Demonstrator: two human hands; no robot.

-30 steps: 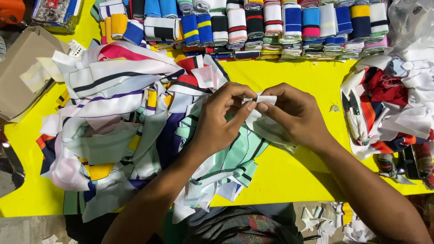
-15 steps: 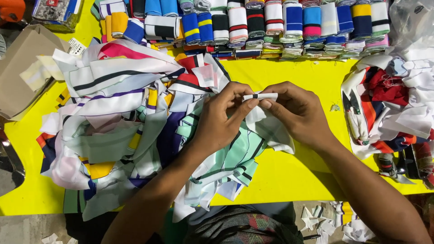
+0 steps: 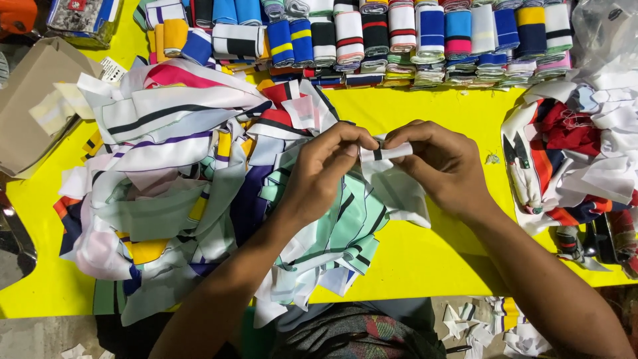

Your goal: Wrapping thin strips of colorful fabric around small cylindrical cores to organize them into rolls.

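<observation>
together, our left hand [image 3: 325, 169] and right hand [image 3: 442, 163] pinch a small white knit strip with a dark stripe [image 3: 385, 153], one at each end, thumbs and fingertips closed on it, holding it level above the yellow table [image 3: 425, 256]. below it a white piece of fabric [image 3: 399, 189] hangs against our right palm. to our left lies a loose heap of striped knit collar bands in white, mint, purple and orange [image 3: 179, 193]. along the far edge stands a row of folded striped bands [image 3: 399, 33]. a second heap of red and white pieces [image 3: 571, 153] lies to our right, with small thread snips [image 3: 522, 169] resting on it. a brown cardboard box [image 3: 30, 106] sits at far left.
</observation>
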